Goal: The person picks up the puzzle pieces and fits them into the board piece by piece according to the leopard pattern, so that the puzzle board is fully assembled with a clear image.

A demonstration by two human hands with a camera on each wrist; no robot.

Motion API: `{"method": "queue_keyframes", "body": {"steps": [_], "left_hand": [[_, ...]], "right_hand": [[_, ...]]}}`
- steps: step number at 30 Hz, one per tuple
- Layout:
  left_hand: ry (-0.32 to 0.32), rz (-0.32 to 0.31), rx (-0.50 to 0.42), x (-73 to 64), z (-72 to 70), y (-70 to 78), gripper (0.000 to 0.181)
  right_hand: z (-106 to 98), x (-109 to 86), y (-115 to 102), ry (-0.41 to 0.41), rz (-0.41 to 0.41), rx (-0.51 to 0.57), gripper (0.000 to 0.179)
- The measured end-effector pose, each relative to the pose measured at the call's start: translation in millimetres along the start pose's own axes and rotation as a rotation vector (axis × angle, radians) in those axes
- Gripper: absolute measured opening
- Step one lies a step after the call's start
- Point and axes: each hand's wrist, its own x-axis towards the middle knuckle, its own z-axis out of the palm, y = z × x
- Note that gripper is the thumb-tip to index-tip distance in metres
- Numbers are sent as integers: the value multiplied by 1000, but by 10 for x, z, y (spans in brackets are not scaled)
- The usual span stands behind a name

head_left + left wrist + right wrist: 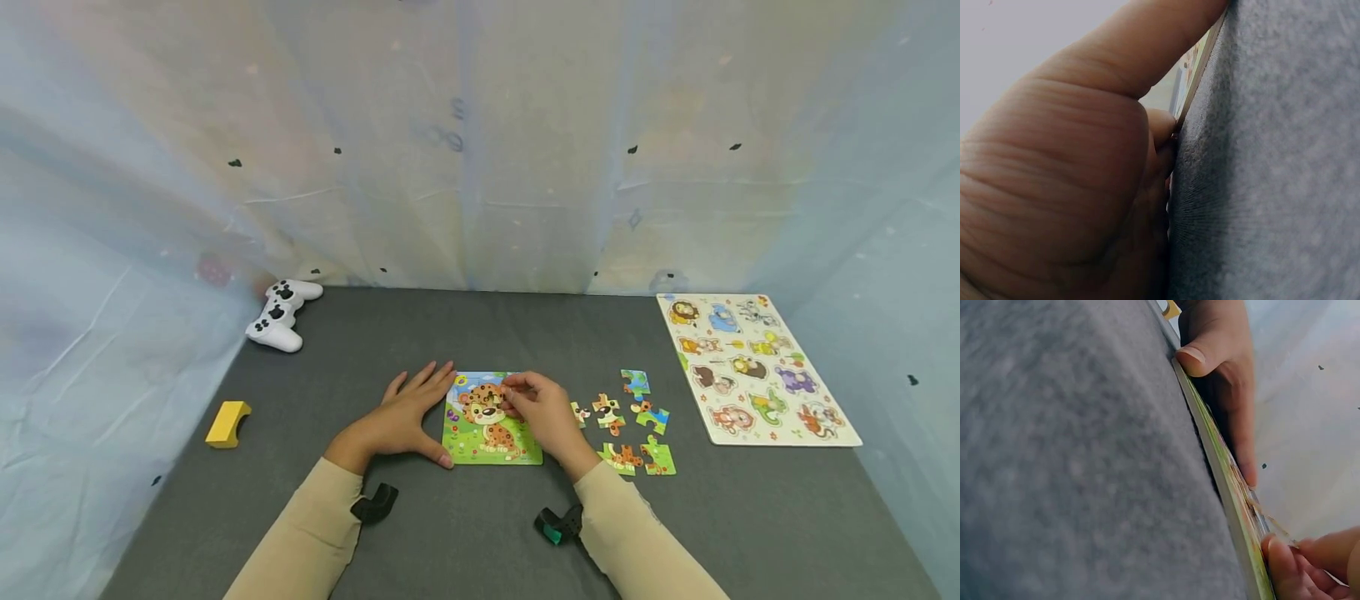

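Note:
A small jigsaw board [467, 451] with a spotted leopard cub on green grass lies in front of me. My left hand [403, 421] is spread flat at its left side, thumb at the lower left corner and fingertips by the upper left edge. In the right wrist view, the left thumb [1192, 357] rests at the board's edge. My right hand [542, 410] is over the board's upper right part. Its thumb and fingers pinch a thin puzzle piece [1277, 527], which stands tilted up from the board's surface; the fingers hide most of its picture.
Several loose jigsaw pieces [658, 457] lie right of the board, some partly behind my right wrist. Farther right is a large animal peg-style board [697, 400]. A white game controller [276, 313] sits at the back left, a yellow arch block [225, 425] nearer on the left.

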Motion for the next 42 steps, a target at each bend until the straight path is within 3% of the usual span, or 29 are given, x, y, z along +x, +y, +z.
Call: {"method": "queue_keyframes", "body": {"steps": [3, 9, 14, 16, 19, 29, 42], "left_hand": [[-1, 6, 2, 7, 8, -5, 145], [-2, -6, 1, 3, -3, 10, 145], [-1, -4, 3, 0, -8, 5, 144], [-2, -1, 9, 1, -8, 2, 144], [-4, 1, 8, 3, -8, 1, 144], [-5, -6, 6, 2, -3, 7, 143], [0, -1, 7, 2, -3, 1, 143]], "right_hand": [[-14, -7, 4, 10, -37, -137, 25], [-25, -43, -50, 29, -227, -472, 29], [1, -83, -104, -168, -354, -693, 40], [12, -103, -115, -253, -378, -771, 45], [25, -127, -117, -318, -384, -853, 48], [44, -169, -95, -323, -368, -947, 56], [37, -172, -61, -327, -343, -843, 59]]}}
